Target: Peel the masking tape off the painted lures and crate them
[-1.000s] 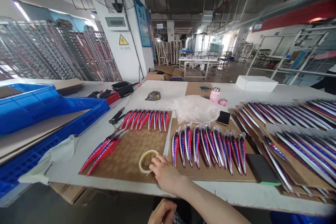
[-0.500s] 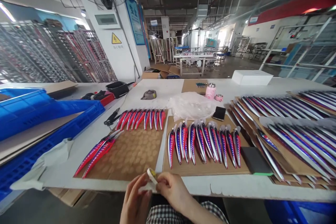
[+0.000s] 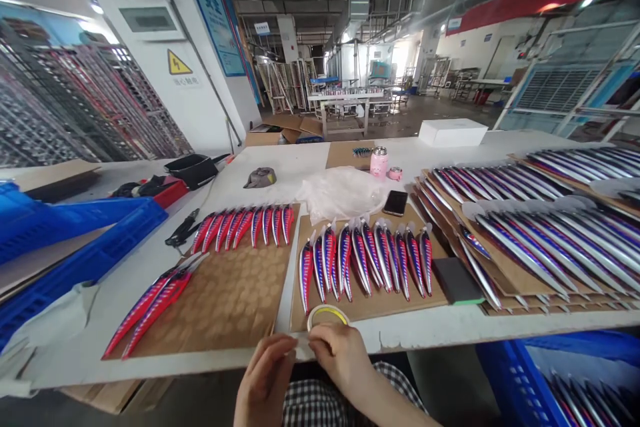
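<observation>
At the table's front edge, my left hand [image 3: 270, 363] is closed, its fingertips pinching a short pale strip of tape [image 3: 303, 345]. My right hand [image 3: 340, 357] is closed on the other end of that strip, with a tape roll [image 3: 327, 315] standing out just above its fingers. Beyond the hands, red and purple striped fish lures [image 3: 345, 260] lie side by side on a cardboard sheet [image 3: 400, 303]. Another cardboard sheet [image 3: 240, 293] to the left bears a row of similar lures [image 3: 243, 227] along its top and two longer-looking ones [image 3: 155, 307] at its left side.
On the right are stacked cardboard sheets with many silvery lures [image 3: 540, 247] and a dark block [image 3: 457, 280]. A phone [image 3: 395, 203], clear plastic [image 3: 340, 193] and a pink jar [image 3: 379, 163] stand farther back. Blue crates [image 3: 90, 260] are at the left; another [image 3: 510, 373] is lower right.
The tape roll has turned from edge-on to face-up above my right hand, and a strip now spans between my hands. My left fingers have closed. The view has swung right.
</observation>
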{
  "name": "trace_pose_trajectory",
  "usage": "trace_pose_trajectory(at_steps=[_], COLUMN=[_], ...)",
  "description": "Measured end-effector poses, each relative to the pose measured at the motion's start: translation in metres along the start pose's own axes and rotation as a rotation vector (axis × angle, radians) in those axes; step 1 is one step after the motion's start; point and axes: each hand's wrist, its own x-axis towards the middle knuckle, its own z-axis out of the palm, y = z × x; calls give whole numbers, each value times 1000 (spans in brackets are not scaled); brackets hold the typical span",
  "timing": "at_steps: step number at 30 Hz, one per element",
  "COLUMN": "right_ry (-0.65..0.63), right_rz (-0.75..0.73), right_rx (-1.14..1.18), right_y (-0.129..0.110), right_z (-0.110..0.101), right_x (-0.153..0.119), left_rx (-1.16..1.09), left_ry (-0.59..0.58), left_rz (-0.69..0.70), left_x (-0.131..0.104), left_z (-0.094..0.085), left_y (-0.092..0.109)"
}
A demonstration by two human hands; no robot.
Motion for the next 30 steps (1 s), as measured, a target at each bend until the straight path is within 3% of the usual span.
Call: trace_pose_trajectory(at_steps=[4, 11, 16, 20, 25, 28, 30], right_ry=[-23, -37, -46, -50, -86, -81, -81], right_rz=[-63, -100, -101, -37, -13, -48, -93], right_rx=[-179, -358, -342, -212, 52, 61, 1], right_y=[-2, -5, -8, -19, -45, -50, -48], right_z=[-3, -6, -4, -1, 7, 21, 34], right_x=[2, -1, 1, 12, 29, 41, 53], left_rx=[82, 413, 467, 301, -364, -588, -422], left_ry=[54, -255, -273, -151, 40, 315, 445], left_rz=[-40, 153, 162, 48, -384, -541, -550], left_x=[9, 20, 24, 23, 14, 17, 26], left_z=[-12, -5, -3, -7, -15, -36, -62], left_y=[9, 24, 20, 20, 17, -6, -32])
